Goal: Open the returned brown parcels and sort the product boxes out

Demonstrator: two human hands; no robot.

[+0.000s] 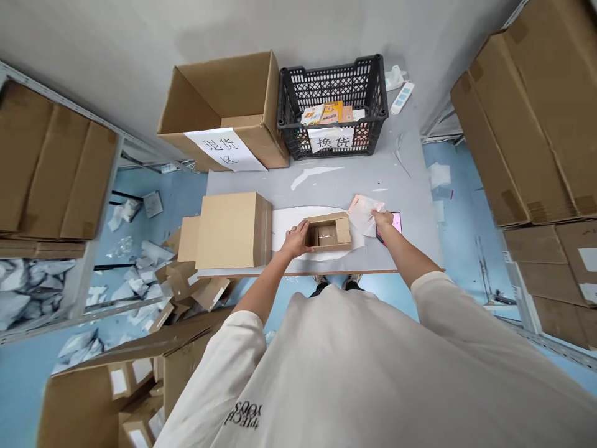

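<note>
My left hand (296,240) grips the left end of a small open cardboard box (328,246). The box lies on its side or back on a white sheet (282,219), its hollow inside facing up, and looks empty. To the right, my right hand (382,219) pinches the edge of a flat pale pink and white packet (364,210) in what looks like thin clear wrap. A phone with a lit pink screen (397,221) rests on the table, partly under my right hand and wrist.
A closed carton (228,230) stands left on the grey table (326,186). Behind are a large open carton (224,93) with a paper label and a black plastic crate (333,124) holding several small packs. A power strip (402,98) lies back right. Cartons fill shelves both sides.
</note>
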